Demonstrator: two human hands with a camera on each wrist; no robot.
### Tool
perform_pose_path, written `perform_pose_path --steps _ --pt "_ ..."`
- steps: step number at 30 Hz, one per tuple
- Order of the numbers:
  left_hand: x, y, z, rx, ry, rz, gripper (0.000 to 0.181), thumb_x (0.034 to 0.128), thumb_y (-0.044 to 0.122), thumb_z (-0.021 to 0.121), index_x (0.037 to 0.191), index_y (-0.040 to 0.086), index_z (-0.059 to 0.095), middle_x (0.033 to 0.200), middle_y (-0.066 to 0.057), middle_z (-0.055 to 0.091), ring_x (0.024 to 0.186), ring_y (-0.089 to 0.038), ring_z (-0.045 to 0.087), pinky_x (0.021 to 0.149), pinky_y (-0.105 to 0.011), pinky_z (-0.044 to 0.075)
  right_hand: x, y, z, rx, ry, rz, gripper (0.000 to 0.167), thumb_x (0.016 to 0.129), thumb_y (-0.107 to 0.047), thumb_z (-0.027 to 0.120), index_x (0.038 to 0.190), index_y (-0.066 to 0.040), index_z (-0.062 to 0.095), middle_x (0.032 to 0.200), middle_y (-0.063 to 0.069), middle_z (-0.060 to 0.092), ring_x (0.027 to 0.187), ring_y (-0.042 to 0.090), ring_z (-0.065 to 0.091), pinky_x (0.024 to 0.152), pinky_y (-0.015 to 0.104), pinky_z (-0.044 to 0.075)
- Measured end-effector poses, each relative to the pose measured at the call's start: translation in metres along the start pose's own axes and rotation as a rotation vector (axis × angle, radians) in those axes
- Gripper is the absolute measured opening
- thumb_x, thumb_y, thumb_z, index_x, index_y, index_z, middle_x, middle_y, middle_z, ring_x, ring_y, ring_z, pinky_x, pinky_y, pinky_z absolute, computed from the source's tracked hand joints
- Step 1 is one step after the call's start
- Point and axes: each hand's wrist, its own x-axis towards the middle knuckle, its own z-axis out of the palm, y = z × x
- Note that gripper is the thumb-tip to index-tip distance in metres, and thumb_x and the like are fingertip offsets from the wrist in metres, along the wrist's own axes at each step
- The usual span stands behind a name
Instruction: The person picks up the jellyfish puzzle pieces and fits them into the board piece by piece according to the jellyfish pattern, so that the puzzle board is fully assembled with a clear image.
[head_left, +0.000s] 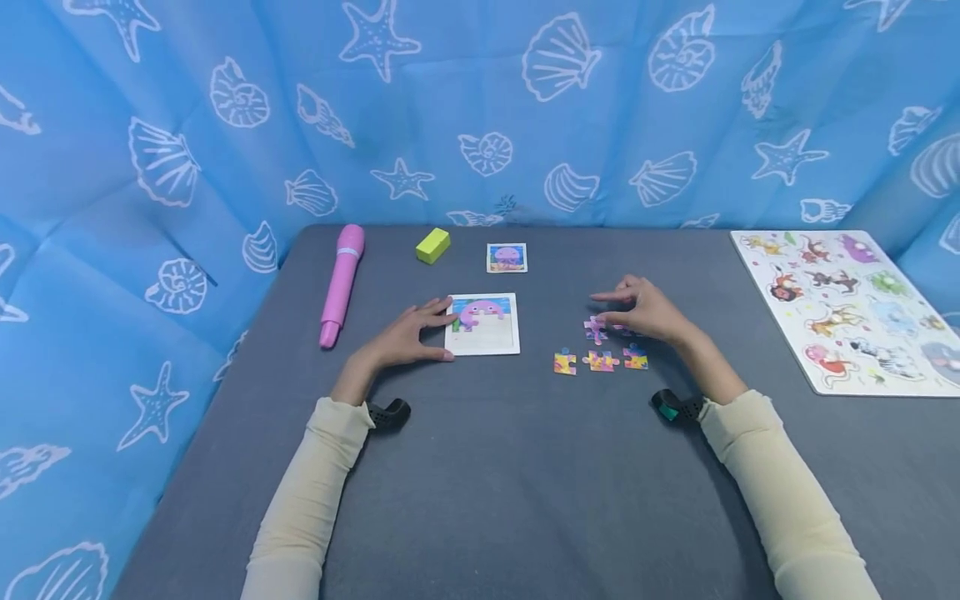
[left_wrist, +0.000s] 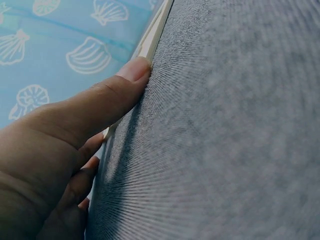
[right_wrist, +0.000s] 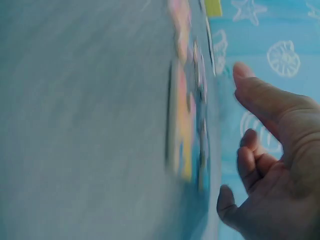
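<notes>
Hanging at far side: blue shell-print curtain (head_left: 480, 100). Grey table (head_left: 495, 475) in front; animal board (head_left: 862, 300) far right. Right hand (head_left: 651, 310) over loose pieces (head_left: 602, 361), thumb and forefinger wide, nothing held. Left hand (head_left: 408, 336) touching left edge of puzzle tray (head_left: 491, 342), thumb and fingers spread wide. Puzzle tray left of middle, seemingly about 1/2 done: far part filled, near part bare. Remaining: at least 5 loose pieces, right of tray.

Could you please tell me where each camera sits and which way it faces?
Head: on the person's head, facing forward and down over the puzzle tray and puzzle pieces; left hand, right hand and sleeves show.
Left wrist: on that wrist, facing the tray's edge; only that hand shows.
Right wrist: likewise, facing the pieces; only that hand shows.
Both wrist views share the blue backdrop.
</notes>
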Motion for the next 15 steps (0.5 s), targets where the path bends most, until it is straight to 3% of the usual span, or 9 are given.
perform_pose_path --steps 5,15 --pt "0.0 0.001 0.0 -0.002 0.003 -0.002 0.072 0.0782 0.04 0.07 0.14 0.018 0.04 0.154 -0.003 0.019 0.144 -0.023 0.009 0.114 -0.052 0.003 -0.015 0.013 -0.006 -0.033 -0.017 -0.001 0.041 0.077 -0.017 0.074 0.114 -0.002 0.065 0.082 0.014 0.044 0.074 0.02 0.032 0.064 0.03 0.027" --pt "-0.001 0.002 -0.001 -0.005 0.001 0.006 0.072 0.0783 0.04 0.07 0.14 0.018 0.04 0.154 -0.003 0.02 0.143 -0.024 0.01 0.115 -0.05 0.003 -0.018 0.015 0.0 -0.099 -0.046 -0.088 0.039 0.074 -0.018 0.076 0.109 -0.003 0.068 0.076 0.008 0.036 0.073 0.018 0.027 0.064 0.029 0.021"
